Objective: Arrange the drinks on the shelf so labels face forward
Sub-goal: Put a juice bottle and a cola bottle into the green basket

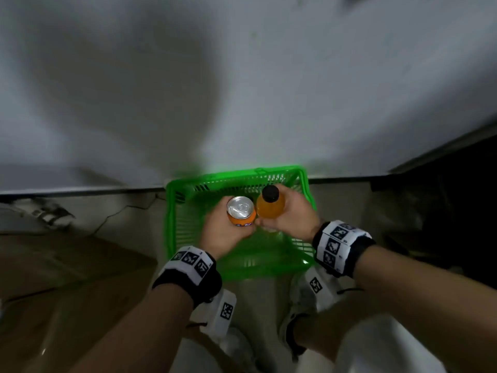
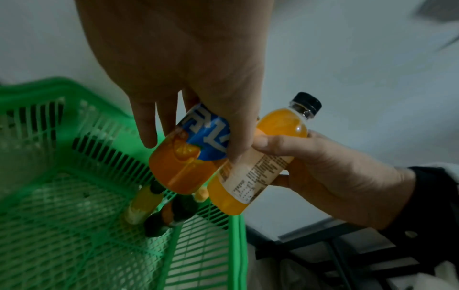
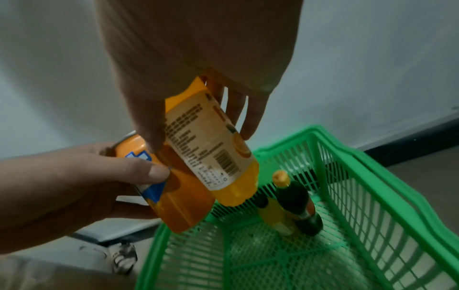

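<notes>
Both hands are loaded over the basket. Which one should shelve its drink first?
Probably the right hand: it grips the orange bottle by the body, upright. The left hand holds the orange can. No shelf is in view, so this is tentative.

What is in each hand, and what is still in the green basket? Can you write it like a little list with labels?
left hand: grips an orange can, silver top up
right hand: grips an orange juice bottle with a black cap
can and bottle: side by side above the basket
green basket: on the floor by the wall
left in basket: a dark bottle and a yellow bottle; maybe more
shelf: not clearly in view
</notes>
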